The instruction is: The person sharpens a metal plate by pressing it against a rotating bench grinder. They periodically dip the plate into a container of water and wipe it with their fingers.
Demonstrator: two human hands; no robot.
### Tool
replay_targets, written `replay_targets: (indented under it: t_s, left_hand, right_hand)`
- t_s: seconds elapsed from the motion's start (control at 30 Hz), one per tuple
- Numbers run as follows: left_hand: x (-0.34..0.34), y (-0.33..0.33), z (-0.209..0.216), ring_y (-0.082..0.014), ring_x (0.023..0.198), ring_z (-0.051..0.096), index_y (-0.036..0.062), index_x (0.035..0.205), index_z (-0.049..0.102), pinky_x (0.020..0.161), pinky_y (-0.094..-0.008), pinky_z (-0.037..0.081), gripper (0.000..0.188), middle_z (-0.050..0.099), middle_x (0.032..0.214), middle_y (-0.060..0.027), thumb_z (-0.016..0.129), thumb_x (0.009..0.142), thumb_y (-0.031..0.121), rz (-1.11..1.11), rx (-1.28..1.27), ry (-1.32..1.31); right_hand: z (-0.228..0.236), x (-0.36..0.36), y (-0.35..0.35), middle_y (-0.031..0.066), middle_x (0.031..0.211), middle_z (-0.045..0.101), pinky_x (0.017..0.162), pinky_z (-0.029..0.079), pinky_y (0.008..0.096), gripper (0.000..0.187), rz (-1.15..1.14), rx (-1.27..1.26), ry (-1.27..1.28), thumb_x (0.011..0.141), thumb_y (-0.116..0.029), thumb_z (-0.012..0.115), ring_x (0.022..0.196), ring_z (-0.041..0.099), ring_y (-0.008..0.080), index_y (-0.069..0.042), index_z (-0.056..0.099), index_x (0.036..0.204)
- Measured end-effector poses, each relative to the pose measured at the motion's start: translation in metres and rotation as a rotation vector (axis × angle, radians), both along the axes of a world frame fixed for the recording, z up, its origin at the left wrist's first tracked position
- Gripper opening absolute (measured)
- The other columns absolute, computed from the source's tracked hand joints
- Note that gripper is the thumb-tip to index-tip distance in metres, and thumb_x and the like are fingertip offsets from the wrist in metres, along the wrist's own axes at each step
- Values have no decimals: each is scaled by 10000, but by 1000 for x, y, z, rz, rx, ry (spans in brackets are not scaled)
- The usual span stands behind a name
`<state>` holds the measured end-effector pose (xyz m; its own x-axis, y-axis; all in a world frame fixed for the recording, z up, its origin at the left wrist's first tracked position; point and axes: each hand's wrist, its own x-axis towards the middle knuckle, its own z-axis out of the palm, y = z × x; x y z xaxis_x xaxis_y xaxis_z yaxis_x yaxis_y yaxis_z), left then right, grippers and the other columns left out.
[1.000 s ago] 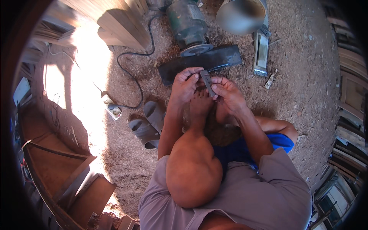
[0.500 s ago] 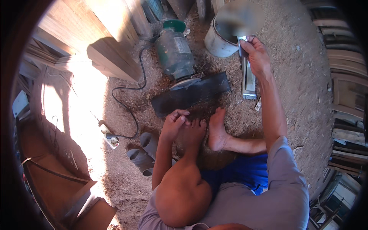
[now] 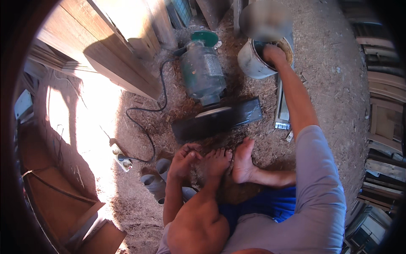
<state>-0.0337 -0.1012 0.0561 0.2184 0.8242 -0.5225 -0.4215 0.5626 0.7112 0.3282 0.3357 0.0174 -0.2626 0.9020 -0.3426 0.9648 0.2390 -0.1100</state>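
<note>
My right hand [image 3: 274, 55] reaches down into a whitish bucket [image 3: 253, 63]; its fingers and anything in them are hidden below the rim. My left hand [image 3: 185, 160] hovers by my left foot [image 3: 218, 163], its fingers loosely bent and apart with nothing visible in them. In front of my feet is a green electric grinding motor [image 3: 203, 70] with a pale disc [image 3: 212, 111] at its near end. A dark board-like piece [image 3: 215, 122] lies across in front of the disc.
Beside the bucket lies a long narrow metal-edged bar [image 3: 282, 103]. A black cord [image 3: 141, 109] runs to a white power strip [image 3: 121, 158]. Grey pipe-like pieces [image 3: 153, 184] sit left of my leg. Timber beams [image 3: 122, 55] lean at upper left; stacked wooden frames [image 3: 385, 110] line the right.
My right hand, which held a small flat metallic piece beside the bucket, has gone down inside it. My left hand's fingers have loosened near the foot. The view has shifted slightly.
</note>
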Motion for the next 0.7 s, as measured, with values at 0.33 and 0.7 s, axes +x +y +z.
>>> replay_targets:
  t_s: [0.33,0.7]
  left_hand:
    - [26,16,1,-102,721,587,23,1140,560,650,-241,473,327,639,868,-47,678,850,117,-60,97,40]
    - [17,-11,0,-78,775,549,4,1118,568,694,-237,456,300,605,862,-4,654,845,93,-8,41,90]
  right_hand:
    - [37,19,-16,192,817,671,646,506,377,201,-56,78,340,789,-172,575,687,638,285,10,660,794]
    - [171,-73,-151,32,728,618,593,456,282,199,-39,-89,1079,844,-168,680,641,562,109,5,594,891]
